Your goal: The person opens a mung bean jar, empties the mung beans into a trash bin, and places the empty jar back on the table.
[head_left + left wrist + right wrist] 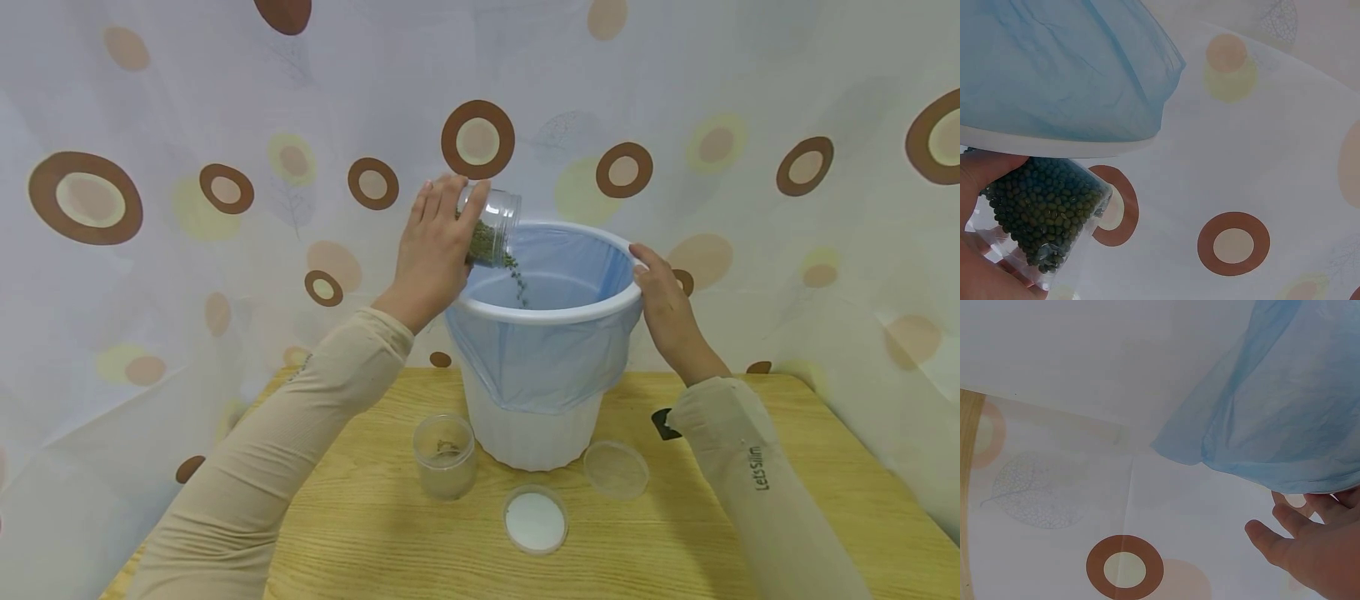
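Note:
In the head view, my left hand [438, 242] grips a clear jar [507, 218] of green beans, tilted sideways over the bin's near left rim. Beans [517, 279] fall from its mouth into a white bin [536, 437] lined with a blue plastic bag [551, 362]. The left wrist view shows the small round beans [1047, 209] through the jar wall, with thumb and fingers around it. My right hand [667, 308] rests at the bin's right rim. Its fingers [1291, 519] look mostly straight in the right wrist view; some tips are hidden at the rim.
On the wooden table [352, 517], a second clear jar [445, 467] stands left of the bin's base. A round lid with a white inside [535, 522] lies in front, and a clear lid [616, 470] to its right. A black object [664, 423] sits by the right sleeve.

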Motion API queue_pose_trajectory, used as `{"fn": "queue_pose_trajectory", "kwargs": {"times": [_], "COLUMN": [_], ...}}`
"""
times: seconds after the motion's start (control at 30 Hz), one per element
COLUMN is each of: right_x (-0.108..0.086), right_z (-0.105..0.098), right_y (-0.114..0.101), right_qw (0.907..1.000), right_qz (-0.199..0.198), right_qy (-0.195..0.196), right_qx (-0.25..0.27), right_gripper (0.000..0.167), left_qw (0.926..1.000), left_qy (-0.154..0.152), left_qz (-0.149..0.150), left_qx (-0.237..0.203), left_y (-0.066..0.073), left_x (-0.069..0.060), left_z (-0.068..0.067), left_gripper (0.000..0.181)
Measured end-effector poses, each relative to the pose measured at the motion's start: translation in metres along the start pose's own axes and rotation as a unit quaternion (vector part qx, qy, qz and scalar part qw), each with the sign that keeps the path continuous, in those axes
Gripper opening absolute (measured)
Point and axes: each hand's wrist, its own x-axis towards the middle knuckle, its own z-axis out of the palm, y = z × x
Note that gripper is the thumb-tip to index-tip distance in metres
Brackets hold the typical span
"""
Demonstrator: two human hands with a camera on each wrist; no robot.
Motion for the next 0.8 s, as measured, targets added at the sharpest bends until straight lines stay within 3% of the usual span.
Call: {"fn": "queue_pose_trajectory", "kwargs": {"times": [0.8], "right_x": [-0.0005], "right_z": [0.0000], "right_y": [-0.0023], "right_qw": [1.0000], "right_qz": [-0.004], "right_qy": [-0.002], "right_qx": [0.004], "right_gripper": [0.058], "left_qw": [0.9999], "left_qy": [0.000], "left_qz": [0.002], "left_qx": [0.014], "left_y": [0.0011], "left_x": [0.0009], "left_z": [-0.0004], "left_gripper": [0.079]}}
